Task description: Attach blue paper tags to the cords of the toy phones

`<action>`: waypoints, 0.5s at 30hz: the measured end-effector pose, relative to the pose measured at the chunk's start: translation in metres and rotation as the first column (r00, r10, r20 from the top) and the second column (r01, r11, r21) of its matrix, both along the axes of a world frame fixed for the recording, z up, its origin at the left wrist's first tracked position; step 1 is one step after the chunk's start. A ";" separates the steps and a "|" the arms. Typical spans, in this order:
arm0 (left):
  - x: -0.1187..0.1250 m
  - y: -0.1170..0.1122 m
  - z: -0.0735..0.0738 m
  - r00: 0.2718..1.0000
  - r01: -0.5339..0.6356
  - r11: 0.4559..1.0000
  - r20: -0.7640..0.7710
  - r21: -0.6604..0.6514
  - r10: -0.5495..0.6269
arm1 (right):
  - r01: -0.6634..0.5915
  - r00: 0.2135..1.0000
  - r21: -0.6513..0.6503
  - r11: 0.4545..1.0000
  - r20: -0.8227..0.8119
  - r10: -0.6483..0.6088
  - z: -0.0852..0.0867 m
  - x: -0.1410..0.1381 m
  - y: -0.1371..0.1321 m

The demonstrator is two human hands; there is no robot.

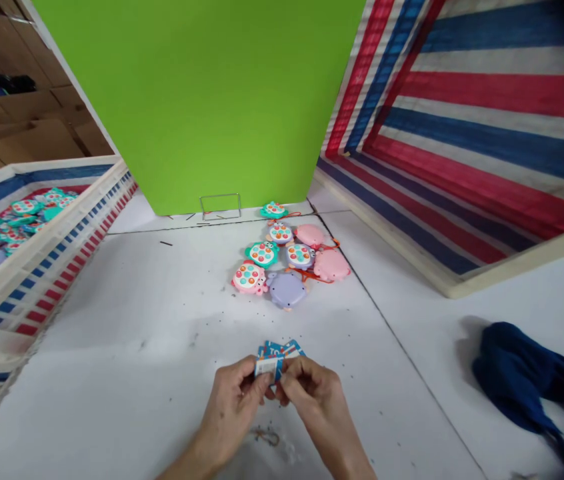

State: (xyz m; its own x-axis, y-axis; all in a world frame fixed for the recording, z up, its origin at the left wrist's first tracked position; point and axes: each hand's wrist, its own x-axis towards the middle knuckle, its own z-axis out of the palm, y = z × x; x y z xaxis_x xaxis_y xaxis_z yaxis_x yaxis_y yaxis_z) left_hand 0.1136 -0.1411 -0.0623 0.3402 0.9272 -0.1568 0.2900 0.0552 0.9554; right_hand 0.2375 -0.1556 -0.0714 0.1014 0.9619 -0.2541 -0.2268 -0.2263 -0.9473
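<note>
Close to me over the white table, my left hand [237,400] and my right hand [312,393] are closed on a small blue-and-white printed card [269,366]. The thumbs of both press on its near face, and the other fingertips are partly hidden behind it. Just beyond, several blue printed cards [292,348] lie overlapping on the tabletop, partly covered by my fingers. Farther off sits a loose group of animal-shaped toys: a pink toy with coloured buttons [249,277], a purple toy lying back up [287,289], and several more in teal, pink and purple with orange cords.
A white crate [67,247] at left holds many such toys. To the right is a large striped-lined tray [442,283]. A green panel [202,100] stands behind, with a wire stand [221,207] at its foot. Dark blue cloth [522,373] lies right; a cord loop [267,437] lies near me.
</note>
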 end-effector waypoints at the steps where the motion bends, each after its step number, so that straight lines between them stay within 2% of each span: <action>1: -0.001 -0.001 0.002 0.999 0.022 0.999 -0.033 0.041 -0.021 | -0.001 1.000 0.000 1.000 0.020 0.001 0.000 0.001 0.000; 3: -0.006 0.000 0.006 0.994 0.102 0.991 -0.044 0.083 -0.099 | -0.010 0.998 0.009 1.000 0.061 0.010 0.001 0.004 -0.001; 5: -0.012 0.004 0.010 0.983 0.173 0.985 0.053 0.024 -0.174 | -0.026 0.997 0.023 0.999 0.077 0.024 0.001 0.007 -0.003; 7: -0.016 0.008 0.012 0.978 0.155 0.984 0.153 -0.084 -0.141 | -0.049 0.996 0.034 0.998 0.077 0.046 0.002 0.008 -0.004; 9: -0.016 0.010 0.011 0.983 0.092 0.982 0.172 -0.166 -0.063 | -0.089 0.993 0.049 0.995 0.084 0.085 0.000 0.007 -0.006; 12: -0.010 0.009 0.008 0.990 0.084 0.975 0.129 -0.205 -0.058 | -0.160 0.984 0.068 0.985 0.086 0.154 -0.007 0.005 -0.011; 13: -0.008 0.008 0.007 0.993 0.089 0.979 0.088 -0.184 -0.074 | -0.183 0.980 0.055 0.982 0.090 0.177 -0.010 0.006 -0.013; 15: -0.007 0.005 0.007 0.987 0.135 0.989 -0.080 -0.055 -0.140 | -0.248 0.960 -0.002 0.969 0.135 0.246 -0.017 0.009 -0.016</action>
